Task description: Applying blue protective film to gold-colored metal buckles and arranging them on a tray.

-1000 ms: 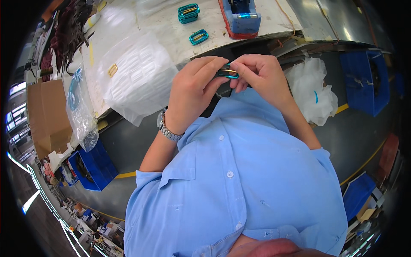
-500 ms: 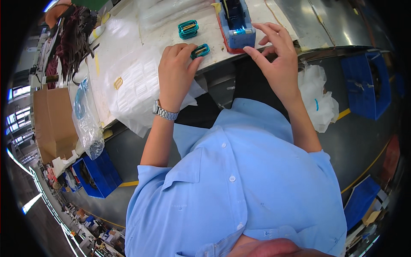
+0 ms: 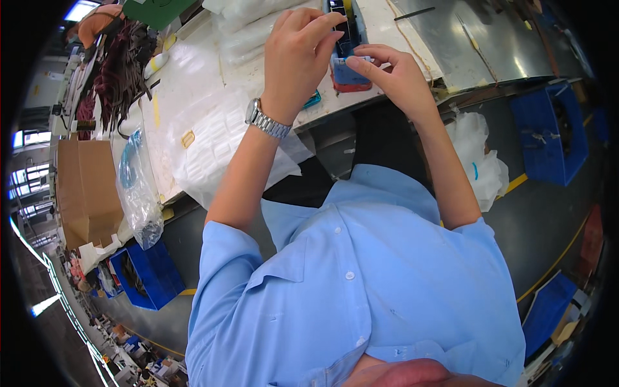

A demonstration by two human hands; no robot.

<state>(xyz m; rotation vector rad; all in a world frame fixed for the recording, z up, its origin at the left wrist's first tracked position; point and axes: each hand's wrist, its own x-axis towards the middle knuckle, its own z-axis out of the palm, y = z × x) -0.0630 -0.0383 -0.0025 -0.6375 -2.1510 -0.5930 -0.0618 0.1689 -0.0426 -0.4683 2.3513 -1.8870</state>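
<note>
On the white tabletop [image 3: 380, 29], work shifts to the blue dispenser [image 3: 347, 76], as the left hand [image 3: 296, 55], now off the partly hidden teal buckle [image 3: 313, 100] near its wrist, reaches over, apart from the right hand [image 3: 398, 79] at the front, grips unclear

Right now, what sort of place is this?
Probably a factory or workshop floor: a tape dispenser on a worktable, blue bins and a yellow floor line.

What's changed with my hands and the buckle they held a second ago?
Your left hand and right hand let it go and moved forward to the blue tape dispenser. A teal buckle shows partly behind your left hand. The gold buckle stayed on the white packaging.
</note>
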